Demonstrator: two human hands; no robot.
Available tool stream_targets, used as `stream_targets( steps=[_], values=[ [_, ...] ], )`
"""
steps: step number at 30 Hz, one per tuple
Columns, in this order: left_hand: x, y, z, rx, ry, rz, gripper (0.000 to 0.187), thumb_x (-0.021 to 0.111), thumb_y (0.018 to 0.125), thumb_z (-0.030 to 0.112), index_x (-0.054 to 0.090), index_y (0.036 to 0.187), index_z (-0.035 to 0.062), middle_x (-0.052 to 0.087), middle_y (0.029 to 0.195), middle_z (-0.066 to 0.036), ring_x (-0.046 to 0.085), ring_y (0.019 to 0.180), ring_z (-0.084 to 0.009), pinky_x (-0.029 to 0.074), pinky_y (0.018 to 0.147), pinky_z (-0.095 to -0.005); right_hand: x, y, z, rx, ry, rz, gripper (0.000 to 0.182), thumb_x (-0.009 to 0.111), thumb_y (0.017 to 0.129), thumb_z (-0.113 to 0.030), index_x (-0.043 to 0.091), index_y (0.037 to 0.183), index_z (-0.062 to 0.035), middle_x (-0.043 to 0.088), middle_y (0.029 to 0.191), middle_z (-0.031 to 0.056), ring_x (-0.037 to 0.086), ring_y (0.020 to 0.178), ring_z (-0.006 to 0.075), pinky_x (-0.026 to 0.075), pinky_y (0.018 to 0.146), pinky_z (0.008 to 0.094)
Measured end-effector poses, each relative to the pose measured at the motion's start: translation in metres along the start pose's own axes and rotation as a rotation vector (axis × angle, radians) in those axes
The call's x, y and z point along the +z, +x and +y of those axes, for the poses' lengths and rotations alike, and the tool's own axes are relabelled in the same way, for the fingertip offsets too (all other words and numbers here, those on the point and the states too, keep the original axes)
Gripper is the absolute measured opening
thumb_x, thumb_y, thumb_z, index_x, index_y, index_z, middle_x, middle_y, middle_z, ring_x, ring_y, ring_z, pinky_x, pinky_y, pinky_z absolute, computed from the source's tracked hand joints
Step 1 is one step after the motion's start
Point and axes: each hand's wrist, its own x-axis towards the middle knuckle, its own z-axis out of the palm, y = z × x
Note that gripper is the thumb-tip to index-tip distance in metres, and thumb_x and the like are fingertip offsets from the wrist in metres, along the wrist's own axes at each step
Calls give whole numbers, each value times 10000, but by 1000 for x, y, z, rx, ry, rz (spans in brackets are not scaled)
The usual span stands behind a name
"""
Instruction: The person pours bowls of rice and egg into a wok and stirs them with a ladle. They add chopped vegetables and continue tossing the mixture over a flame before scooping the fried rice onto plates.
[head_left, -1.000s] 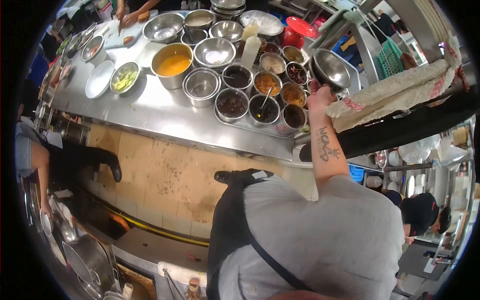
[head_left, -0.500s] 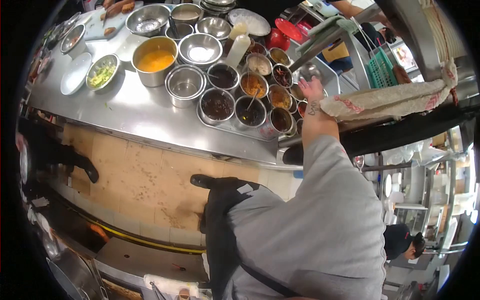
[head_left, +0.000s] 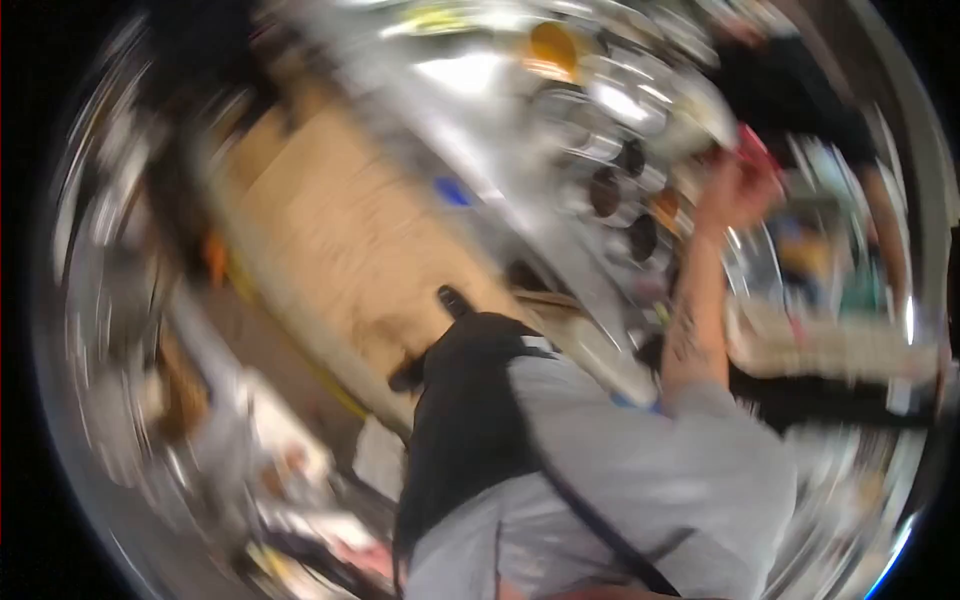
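Note:
My right hand (head_left: 738,195), on a tattooed forearm, is stretched over the far end of the counter. It overlaps a bright red lid or container (head_left: 760,158), but blur hides whether the fingers grip it. A white plate or bowl (head_left: 702,115) is just beside the hand. Nearer along the counter stand metal pots of dark sauce (head_left: 604,192) and shiny steel bowls (head_left: 622,103). My left hand is out of the frame; a sliver of skin shows at the bottom edge.
A pot of orange liquid (head_left: 552,50) stands farther along the steel counter (head_left: 545,205). Another person in black (head_left: 795,90) is across it. A cloth (head_left: 830,340) hangs on a rail to the right. Tan floor (head_left: 340,215) runs between counter and cooking line.
The view has swung round and smeared. My right hand has moved from above the small pots to the red lid or container beside the white plate.

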Motion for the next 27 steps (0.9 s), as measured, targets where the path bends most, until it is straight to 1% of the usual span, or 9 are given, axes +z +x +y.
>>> stream_targets(
  steps=[2, 4, 6, 12, 16, 19, 21, 23, 27],
  values=[
    [-41, -44, 4, 71, -435, -44, 565, 455, 939, 195, 312, 1444, -16, 346, 1472, -209, 309, 1371, -352, 221, 1159, -520, 66, -45, -61, -29, 393, -292, 250, 551, 900, 42, 551, 1150, 35, 624, 1062, 136, 595, 922, 168, 486, 801, 270],
    [-30, -71, -2, 89, -713, -278, 750, 497, 851, 235, 180, 1490, 4, 223, 1514, -273, 157, 1424, -427, 214, 1147, -573, 115, -109, -139, 106, 658, -862, 249, 563, 918, -6, 557, 1163, 38, 633, 1046, 124, 600, 887, 149, 488, 798, 253],
    [-57, -82, -34, 60, -859, -363, 802, 566, 815, 218, 184, 1490, 13, 266, 1477, -312, 359, 1330, -446, 353, 1089, -534, 149, -186, -212, 157, 841, -1315, 226, 576, 918, -35, 579, 1133, 36, 640, 1026, 102, 605, 856, 147, 497, 777, 264],
    [-47, -115, -103, 135, -905, -118, 670, 556, 858, 224, 306, 1432, -14, 493, 1332, -251, 529, 1185, -401, 456, 1006, -495, 139, -396, -438, -497, 1353, -1963, 222, 615, 848, -67, 613, 1063, -10, 637, 966, 138, 644, 857, 245, 517, 783, 328],
    [-46, -127, -62, 230, -812, -13, 527, 488, 932, 258, 405, 1373, -17, 559, 1289, -177, 593, 1110, -345, 487, 966, -451, 84, -518, -526, -1263, 1247, -1816, 409, 536, 830, -139, 536, 1228, -43, 588, 1115, 204, 595, 1017, 376, 484, 893, 472],
    [-58, -93, -19, 261, -744, 225, 436, 481, 959, 318, 526, 1278, 24, 634, 1186, -122, 633, 1045, -257, 511, 917, -402, 59, -597, -553, -1709, 738, -1952, 619, 524, 844, -172, 353, 1436, -107, 481, 1290, 269, 554, 1138, 363, 485, 918, 446],
    [-108, -67, -5, 314, -681, 320, 363, 525, 940, 337, 595, 1140, 43, 677, 1048, -101, 659, 957, -245, 530, 858, -363, 40, -634, -573, -1704, 524, -2363, 472, 626, 832, -267, 574, 1287, -149, 637, 1110, 171, 626, 1035, 280, 496, 896, 421],
    [-143, -56, 22, 324, -886, -29, 401, 510, 939, 342, 561, 1175, 22, 656, 1100, -144, 645, 1001, -295, 532, 873, -467, 31, -645, -551, -1472, 1035, -1947, 289, 618, 856, -236, 659, 1118, -120, 683, 955, 123, 646, 929, 276, 508, 831, 420],
    [-145, -28, 92, 223, -428, 202, 489, 458, 946, 333, 483, 1275, -28, 603, 1206, -187, 578, 1140, -342, 493, 940, -521, 7, -625, -578, -1114, 1354, -2067, 243, 536, 891, -203, 591, 1094, -82, 659, 903, 166, 627, 849, 343, 488, 745, 447]
  ],
)
